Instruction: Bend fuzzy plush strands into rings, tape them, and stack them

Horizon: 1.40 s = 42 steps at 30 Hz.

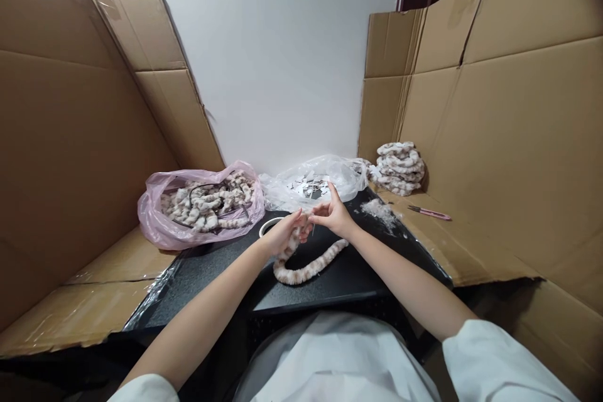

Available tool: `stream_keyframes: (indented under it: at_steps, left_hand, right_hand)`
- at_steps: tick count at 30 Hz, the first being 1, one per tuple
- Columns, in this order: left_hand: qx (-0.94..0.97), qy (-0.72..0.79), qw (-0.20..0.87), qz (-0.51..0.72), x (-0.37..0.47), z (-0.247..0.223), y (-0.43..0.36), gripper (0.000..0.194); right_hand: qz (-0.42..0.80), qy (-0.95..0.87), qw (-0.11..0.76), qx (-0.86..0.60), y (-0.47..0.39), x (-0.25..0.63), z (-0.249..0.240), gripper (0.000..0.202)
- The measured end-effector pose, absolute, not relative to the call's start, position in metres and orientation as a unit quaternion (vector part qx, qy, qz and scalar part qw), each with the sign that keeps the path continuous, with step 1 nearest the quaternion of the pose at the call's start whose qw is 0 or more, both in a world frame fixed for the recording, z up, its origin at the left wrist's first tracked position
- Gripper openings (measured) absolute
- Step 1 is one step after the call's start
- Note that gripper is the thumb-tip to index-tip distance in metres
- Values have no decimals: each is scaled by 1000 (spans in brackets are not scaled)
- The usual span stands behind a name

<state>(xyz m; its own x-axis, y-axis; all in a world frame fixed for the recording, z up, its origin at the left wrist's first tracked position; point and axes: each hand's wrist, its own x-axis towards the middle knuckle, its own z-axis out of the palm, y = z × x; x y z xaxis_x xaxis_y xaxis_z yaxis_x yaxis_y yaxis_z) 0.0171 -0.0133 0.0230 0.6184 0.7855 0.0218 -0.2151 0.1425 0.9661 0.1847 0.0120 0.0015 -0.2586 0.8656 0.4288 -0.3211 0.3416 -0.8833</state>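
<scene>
A fluffy white strip with brown patches (306,273) curves over the black table, its upper part rising into my left hand (284,233). The fingers of that hand are wrapped round the fluffy end. My right hand (335,217) meets it from the right, thumb and fingertips pinched at the strip's end with the index finger raised. What exactly the pinch holds is too small to make out. A white ring (264,227) shows just behind my left hand, partly hidden by it.
A pink plastic bag (155,226) full of fluffy strips lies left. Behind my hands is a clear plastic bag (346,179) with small metal and white pieces. Right are stacked fluffy rings (400,169), loose fluff (380,213) and pink-handled snips (431,213). Cardboard walls (518,151) flank the table.
</scene>
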Motion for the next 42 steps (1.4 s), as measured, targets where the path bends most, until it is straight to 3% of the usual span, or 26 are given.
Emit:
stream_keyframes:
  at_steps: [6, 18, 21, 24, 25, 27, 30, 33, 42]
  left_hand:
    - [566, 328, 625, 426, 24, 12, -12, 38]
    - [542, 337, 662, 393, 14, 12, -8, 42]
    - [526, 334, 658, 423, 13, 11, -4, 44]
    - [502, 343, 656, 448, 13, 10, -2, 47]
    - [499, 348, 654, 450, 14, 10, -2, 48]
    - [503, 354, 643, 455, 15, 11, -4, 47]
    - [530, 360, 602, 476, 17, 11, -7, 46]
    - [554, 364, 555, 502, 19, 12, -10, 42]
    - [581, 349, 518, 521, 24, 12, -11, 37]
  right_hand:
    - [525, -602, 555, -235, 8, 186, 2, 130]
    - [408, -664, 553, -296, 4, 187, 5, 113]
    - [358, -670, 578, -298, 6, 194, 11, 87]
    - [323, -649, 629, -279, 6, 208, 24, 26]
    - [331, -641, 640, -263, 5, 211, 29, 19]
    - [383, -639, 626, -231, 2, 213, 36, 28]
    - [484, -677, 502, -232, -3, 204, 35, 30]
    - [503, -709, 411, -272, -6, 189, 26, 33]
    - [363, -743, 444, -346, -10, 181, 20, 33]
